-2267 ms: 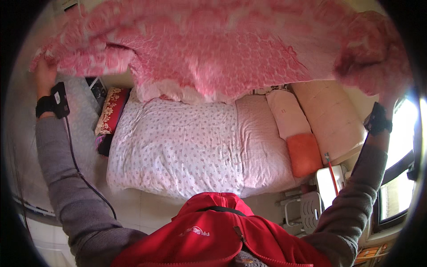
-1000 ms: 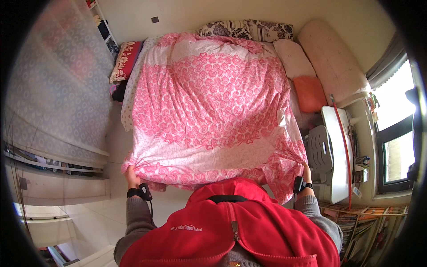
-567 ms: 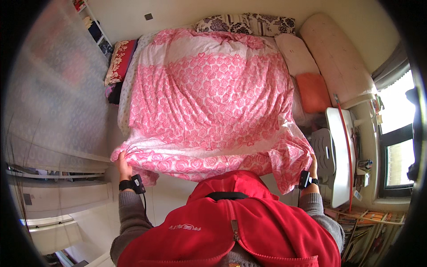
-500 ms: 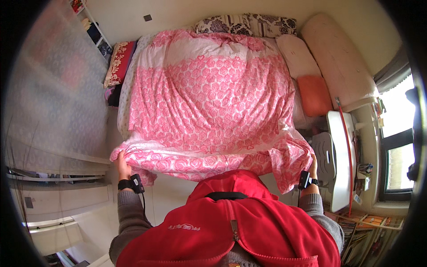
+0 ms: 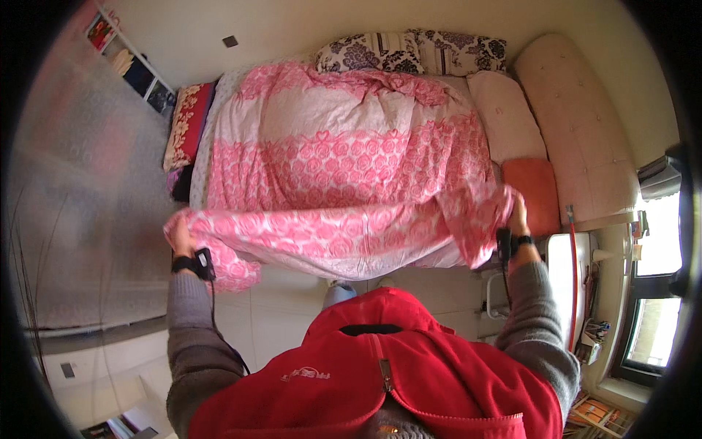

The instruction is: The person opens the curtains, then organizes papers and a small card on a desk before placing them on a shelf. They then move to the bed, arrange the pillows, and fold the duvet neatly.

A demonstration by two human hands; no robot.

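A pink and white rose-patterned quilt (image 5: 344, 164) covers most of the bed, with wrinkles across its middle. My left hand (image 5: 180, 238) grips its near left corner, and my right hand (image 5: 520, 218) grips the near right corner. Between them the near edge is lifted and stretched, sagging in the middle, with its paler underside showing below. A loose flap of the quilt hangs beneath my left hand, and another folded part droops beside my right hand. The fingers of both hands are partly hidden by the fabric.
Patterned pillows (image 5: 369, 53) lie at the far end, with a red floral pillow (image 5: 189, 124) on the left. An orange cushion (image 5: 531, 192) and a tufted pale headboard-like pad (image 5: 578, 132) line the right. A white table (image 5: 561, 293) with a red pole (image 5: 573, 274) stands nearby.
Both hands have risen and moved forward and slightly apart, lifting the quilt's near edge off the bed. The floor and my feet now show below it.
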